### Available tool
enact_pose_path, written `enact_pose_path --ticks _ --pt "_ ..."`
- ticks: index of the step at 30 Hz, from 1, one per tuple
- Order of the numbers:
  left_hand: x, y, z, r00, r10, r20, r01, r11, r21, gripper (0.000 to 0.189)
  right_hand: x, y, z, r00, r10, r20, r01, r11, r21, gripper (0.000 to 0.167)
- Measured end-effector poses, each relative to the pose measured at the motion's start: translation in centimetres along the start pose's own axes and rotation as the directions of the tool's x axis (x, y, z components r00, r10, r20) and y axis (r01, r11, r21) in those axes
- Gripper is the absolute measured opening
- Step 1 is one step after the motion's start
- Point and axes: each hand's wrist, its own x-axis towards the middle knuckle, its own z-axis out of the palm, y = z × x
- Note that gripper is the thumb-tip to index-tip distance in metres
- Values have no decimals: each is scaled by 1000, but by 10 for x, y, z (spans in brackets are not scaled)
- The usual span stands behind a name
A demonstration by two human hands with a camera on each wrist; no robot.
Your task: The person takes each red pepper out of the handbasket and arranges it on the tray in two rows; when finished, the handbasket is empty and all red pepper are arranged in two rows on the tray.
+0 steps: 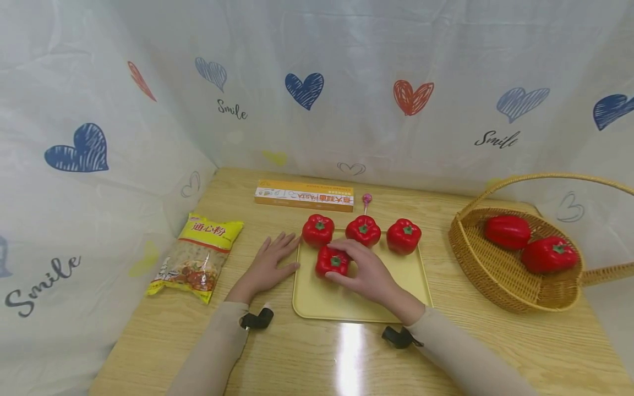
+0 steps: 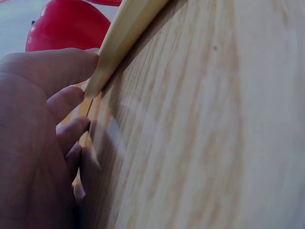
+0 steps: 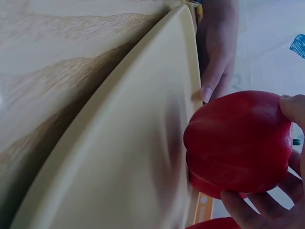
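Observation:
My right hand [image 1: 365,270] grips a red bell pepper [image 3: 240,140] over the left part of a yellow tray [image 1: 317,306]. In the right wrist view, thumb and fingers curve round the pepper's stem end. Behind it, three more red peppers stand in a row along the tray's far side: a left one [image 1: 318,230], a middle one [image 1: 363,230] and a right one [image 1: 403,236]. My left hand [image 1: 269,266] rests beside the tray's left edge with fingers spread. Its thumb touches the tray rim [image 2: 107,62] in the left wrist view.
A wicker basket [image 1: 475,269] at the right holds two red peppers [image 1: 507,231]. On the left lies a yellow-topped pasta bag [image 1: 195,256]. An orange and white pasta box [image 1: 304,196] and a lollipop [image 1: 367,199] lie behind the tray. A heart-patterned curtain [image 1: 346,49] hangs behind the table.

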Motion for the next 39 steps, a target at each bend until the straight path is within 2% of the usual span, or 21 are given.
enact_pose_path --ticks 19,39 --pt "0 0 1 1000 -6 6 6 1000 15 67 11 -8 22 1000 4 25 -5 1000 18 56" --pt "1 2 -2 1000 -9 5 9 1000 9 68 13 -11 22 997 44 61 -44 999 8 65"
